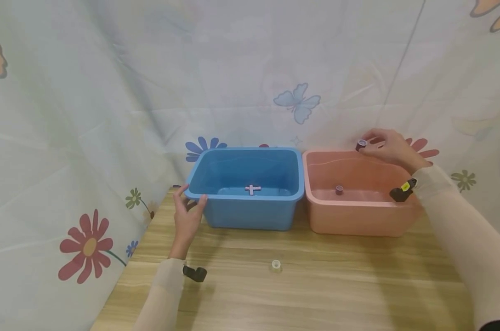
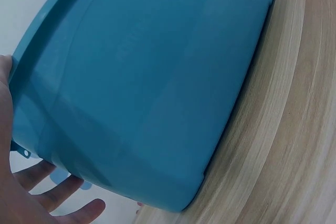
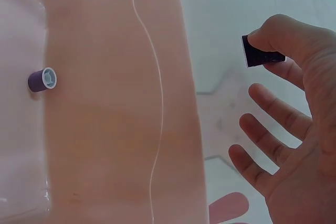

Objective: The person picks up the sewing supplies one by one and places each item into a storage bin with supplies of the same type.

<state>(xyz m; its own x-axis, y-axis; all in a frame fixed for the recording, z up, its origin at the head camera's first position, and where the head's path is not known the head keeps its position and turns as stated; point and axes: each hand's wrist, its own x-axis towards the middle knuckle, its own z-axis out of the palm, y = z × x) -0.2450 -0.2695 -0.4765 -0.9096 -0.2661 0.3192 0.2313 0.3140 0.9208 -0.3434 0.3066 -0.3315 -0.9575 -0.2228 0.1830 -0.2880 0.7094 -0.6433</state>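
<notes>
Between thumb and index finger my right hand [image 1: 389, 148] pinches a small dark purple thread spool [image 1: 361, 145] with a pale end. It is up above the back rim of the pink bin [image 1: 357, 220]; the other fingers are spread apart in the right wrist view. Another purple spool [image 3: 38, 81] lies inside that bin, near the floor's edge. My left hand [image 1: 187, 220] grips the front left corner of the blue bin [image 1: 250, 214], thumb on the front rim and fingers along the left side. Inside the blue bin is a small pale, cross-shaped thing [image 1: 252, 189].
On the wooden table [image 1: 337, 285], in front of the bins, stands a small whitish spool-like piece [image 1: 276, 265]. Both bins stand side by side at the back, close to a hanging cloth [image 1: 241, 69] printed with flowers and butterflies.
</notes>
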